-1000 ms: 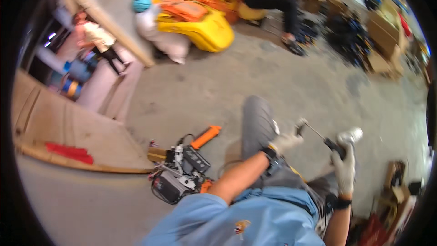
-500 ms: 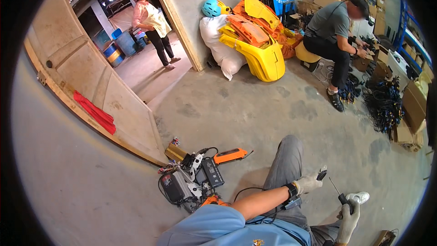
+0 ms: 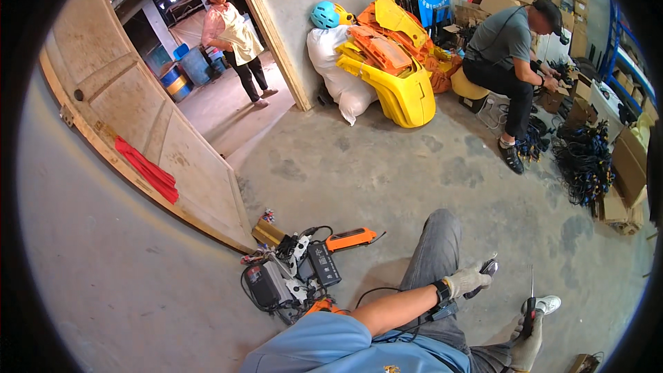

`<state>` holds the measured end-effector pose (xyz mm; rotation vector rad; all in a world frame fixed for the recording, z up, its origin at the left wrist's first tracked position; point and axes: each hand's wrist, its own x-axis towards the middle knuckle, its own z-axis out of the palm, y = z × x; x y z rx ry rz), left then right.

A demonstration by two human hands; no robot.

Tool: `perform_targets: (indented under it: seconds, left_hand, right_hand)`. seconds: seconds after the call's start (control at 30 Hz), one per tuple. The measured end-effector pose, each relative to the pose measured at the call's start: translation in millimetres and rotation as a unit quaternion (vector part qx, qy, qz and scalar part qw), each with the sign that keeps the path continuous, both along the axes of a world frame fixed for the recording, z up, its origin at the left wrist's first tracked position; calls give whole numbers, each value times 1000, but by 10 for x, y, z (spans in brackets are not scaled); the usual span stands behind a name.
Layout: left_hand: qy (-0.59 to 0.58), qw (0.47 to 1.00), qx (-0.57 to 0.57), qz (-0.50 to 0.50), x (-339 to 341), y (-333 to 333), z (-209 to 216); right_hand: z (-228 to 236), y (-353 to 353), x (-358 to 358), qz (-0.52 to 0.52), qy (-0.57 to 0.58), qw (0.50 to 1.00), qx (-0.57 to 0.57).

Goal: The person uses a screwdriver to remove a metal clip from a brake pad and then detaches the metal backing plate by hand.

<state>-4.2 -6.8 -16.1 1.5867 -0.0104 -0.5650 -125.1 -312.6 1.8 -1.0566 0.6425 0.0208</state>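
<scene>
Here at the lower right of the frame, the right hand [image 3: 529,349] is wrapped round a screwdriver [image 3: 530,316], shaft pointing up the picture — and up and left of it the left hand [image 3: 467,280] has its fingers clamped on a small dark-and-silver piece [image 3: 489,267], kind unclear, the two things apart; lower left of centre, an orange part [image 3: 351,238] lies near a black box [image 3: 322,263] on the floor [image 3: 387,186]
</scene>
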Motion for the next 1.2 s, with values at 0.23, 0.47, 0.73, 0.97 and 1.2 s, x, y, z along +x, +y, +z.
perform_targets:
  seconds: [0.23, 0.47, 0.73, 0.97, 1.2]
  left_hand:
    - [50, 995, -89, 14, 20, -46, -86]
    - [61, 993, -100, 14, 53, -76, -248]
    - [64, 990, -127, 16, 38, -94, -204]
    - [65, 994, -88, 11, 5, -63, -32]
    - [57, 991, -122, 6, 6, -42, -128]
  right_hand:
    - [21, 75, 76, 48, 9, 997, 61]
    - [111, 189, 143, 1, 11, 995, 103]
    - [238, 325, 133, 52, 46, 996, 63]
    - [-579, 29, -4, 4, 136, 988, 76]
    - [-658, 8, 32, 32, 141, 989, 40]
